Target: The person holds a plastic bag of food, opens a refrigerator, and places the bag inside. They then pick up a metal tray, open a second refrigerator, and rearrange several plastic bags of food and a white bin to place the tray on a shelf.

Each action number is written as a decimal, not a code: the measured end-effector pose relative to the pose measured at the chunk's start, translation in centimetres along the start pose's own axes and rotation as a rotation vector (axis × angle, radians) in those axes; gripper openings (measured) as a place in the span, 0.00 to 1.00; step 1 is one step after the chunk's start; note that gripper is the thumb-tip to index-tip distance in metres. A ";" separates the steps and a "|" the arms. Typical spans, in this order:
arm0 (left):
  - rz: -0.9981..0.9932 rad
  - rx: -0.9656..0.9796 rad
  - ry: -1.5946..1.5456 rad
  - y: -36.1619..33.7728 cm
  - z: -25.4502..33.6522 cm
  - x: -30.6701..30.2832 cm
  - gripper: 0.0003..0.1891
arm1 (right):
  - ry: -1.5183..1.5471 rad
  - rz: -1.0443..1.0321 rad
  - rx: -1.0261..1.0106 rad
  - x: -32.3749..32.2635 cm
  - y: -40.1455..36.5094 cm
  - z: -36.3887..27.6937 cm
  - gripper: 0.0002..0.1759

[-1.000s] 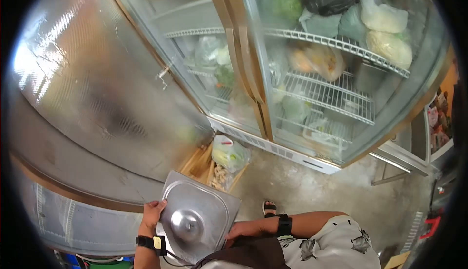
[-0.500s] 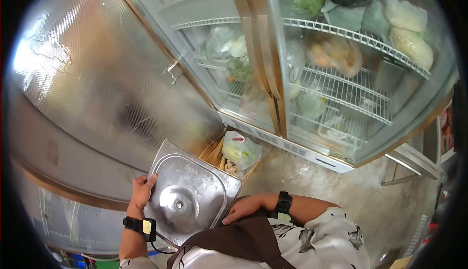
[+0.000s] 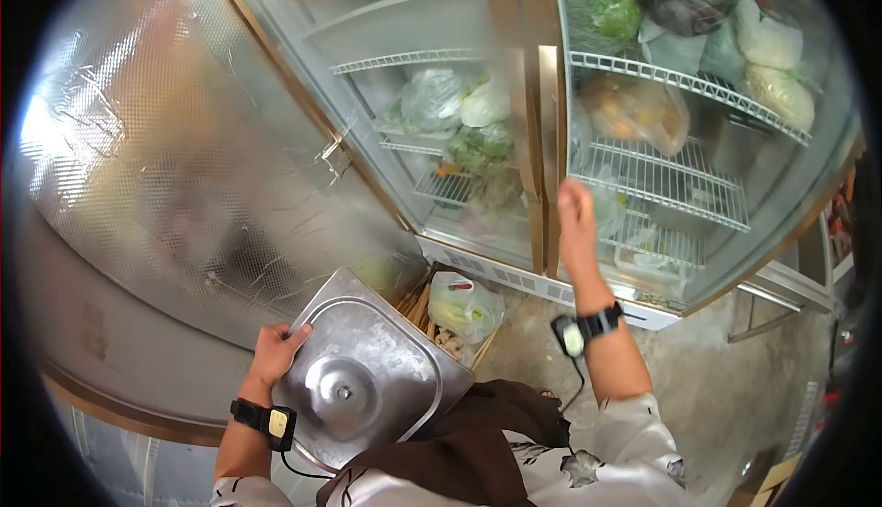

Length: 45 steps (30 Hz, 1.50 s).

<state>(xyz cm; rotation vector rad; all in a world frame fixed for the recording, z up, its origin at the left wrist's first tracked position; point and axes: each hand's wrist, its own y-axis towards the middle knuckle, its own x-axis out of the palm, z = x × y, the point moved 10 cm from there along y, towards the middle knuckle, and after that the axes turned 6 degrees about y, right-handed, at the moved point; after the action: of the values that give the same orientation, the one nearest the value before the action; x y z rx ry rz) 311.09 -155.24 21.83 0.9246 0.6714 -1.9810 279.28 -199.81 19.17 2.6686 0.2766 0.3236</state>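
My left hand (image 3: 278, 353) grips the left edge of a rectangular stainless steel pan lid (image 3: 395, 332), thumb on top. The lid is tilted against my front, with a round dip and a small bolt in its middle. My right hand (image 3: 576, 218) is raised and stretched out at the glass-fronted fridge, slightly blurred, with nothing seen in it. Its fingertips overlap the glass just right of the brown door frames (image 3: 542, 140). Behind the glass, wire shelves (image 3: 680, 84) hold bagged produce, including a green vegetable (image 3: 602, 18) and a bag of orange-yellow pieces (image 3: 634, 112).
Left of the fridge stands a large foil-like panel (image 3: 184, 185) with a small latch (image 3: 335, 149). On the floor at its foot, a basket (image 3: 418, 300) holds a white plastic bag of greens (image 3: 464, 309). A metal stand (image 3: 781, 296) is at the right.
My right hand has left the lid's lower right side and swung up and forward to the fridge front. My left hand still holds the lid, which has shifted slightly right.
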 end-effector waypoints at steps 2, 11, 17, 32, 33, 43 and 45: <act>-0.045 0.005 0.031 0.7 0.3 0.3 0.18 | 0.064 0.119 -0.008 0.5 3.5 0.6 0.21; -0.143 0.069 0.076 4.1 -0.1 1.4 0.21 | -0.061 -0.036 0.179 4.5 4.9 1.1 0.25; -0.179 0.070 0.145 7.0 -1.4 2.1 0.24 | -0.054 -0.058 0.078 3.0 -4.4 -3.1 0.24; -0.290 0.358 0.220 10.2 5.0 6.5 0.24 | 0.307 1.360 -0.007 -24.2 -41.2 -16.4 0.19; -0.314 0.358 0.215 10.6 5.7 7.3 0.24 | 0.315 1.113 -0.051 -27.6 -42.0 -16.6 0.20; -0.390 0.340 0.127 11.8 9.2 10.9 0.22 | -0.207 1.723 0.495 -42.9 -59.5 -0.3 0.28; -0.367 0.343 0.118 12.0 9.9 10.9 0.21 | 0.034 1.199 0.659 -45.0 -59.0 13.5 0.26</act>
<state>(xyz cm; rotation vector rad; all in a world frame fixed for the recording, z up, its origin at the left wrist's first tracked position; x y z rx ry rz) 313.56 -173.55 17.54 1.1965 0.6091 -2.4341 231.65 -163.94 -27.02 3.1127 -1.4992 0.7043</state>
